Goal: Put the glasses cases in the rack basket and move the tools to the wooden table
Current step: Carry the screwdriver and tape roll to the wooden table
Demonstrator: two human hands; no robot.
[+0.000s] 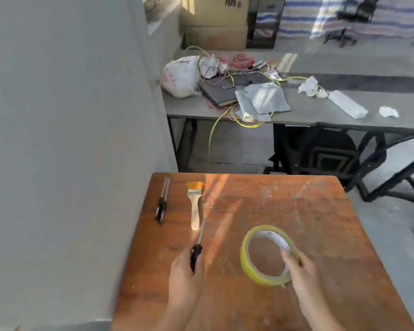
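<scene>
- While my left hand (185, 271) grips the black-handled screwdriver (197, 249), its shaft points toward the brush (195, 204).
- My right hand (301, 271) pinches the yellow tape roll (265, 256), tilted over the wooden worktop (296, 211).
- Pliers (162, 201) lie by the left edge.

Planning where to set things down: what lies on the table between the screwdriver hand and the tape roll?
Nothing: bare wooden table separates the left hand from the tape roll in the head view.

On the wooden table (296, 211), pliers (162, 203) lie left of the brush (195, 206).
</scene>
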